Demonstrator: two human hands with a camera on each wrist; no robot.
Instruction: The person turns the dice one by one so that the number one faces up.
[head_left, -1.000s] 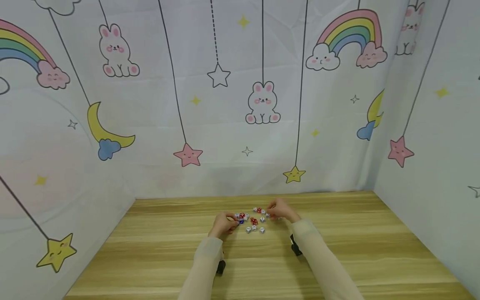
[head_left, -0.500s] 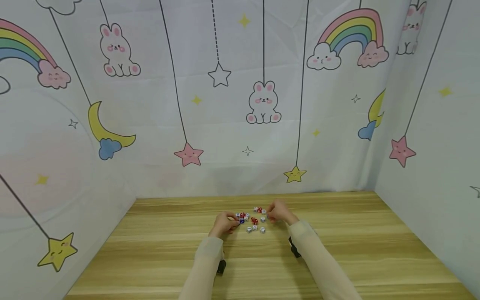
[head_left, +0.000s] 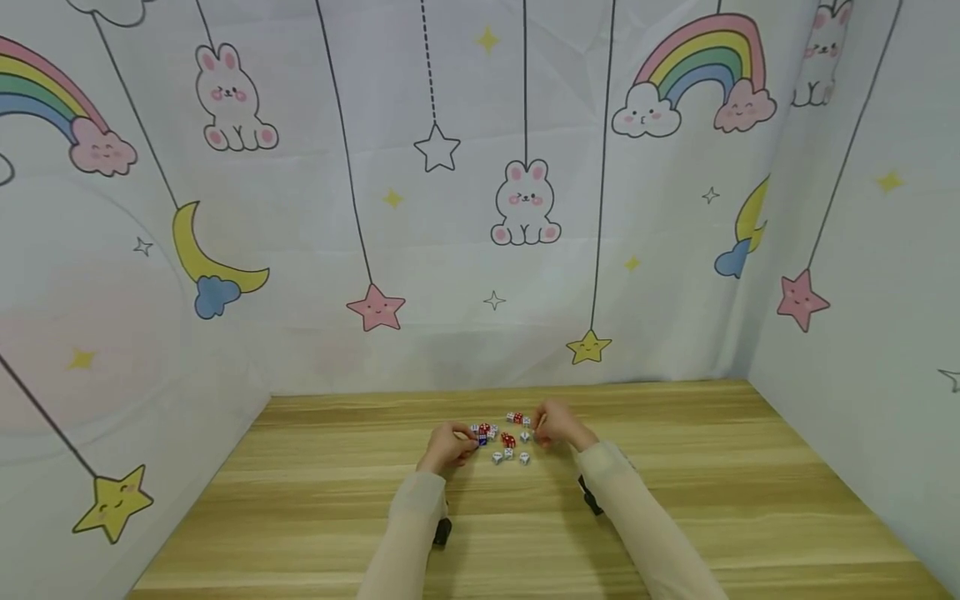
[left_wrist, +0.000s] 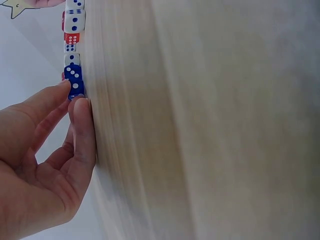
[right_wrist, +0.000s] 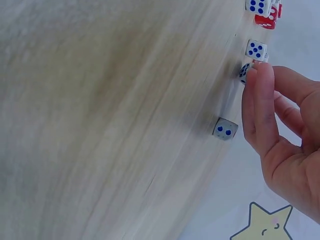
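In the left wrist view my left hand (left_wrist: 55, 160) pinches a blue die (left_wrist: 76, 90) at its fingertips, low over the table. Another blue die (left_wrist: 73, 71) sits right beside it, on the side away from the hand. My right hand (right_wrist: 290, 120) has its thumb and fingers together around a white die (right_wrist: 244, 73) with blue pips, partly covered by the fingertips. Just past those fingertips is a white die showing five (right_wrist: 256, 50). From the head view, the left hand (head_left: 447, 447) is at the left of the dice and the right hand (head_left: 558, 425) at their right.
Red dice (head_left: 508, 440) and several white ones (head_left: 497, 458) lie between the hands on the wood-grain table (head_left: 337, 517). A lone white die (right_wrist: 225, 129) stands behind the right fingers. A printed cloth wall (head_left: 450, 350) rises at the table's back edge.
My right hand has shifted slightly left, closer to the white dice, and the white die at its fingertips is now mostly covered in the head view. The left hand stays in place.
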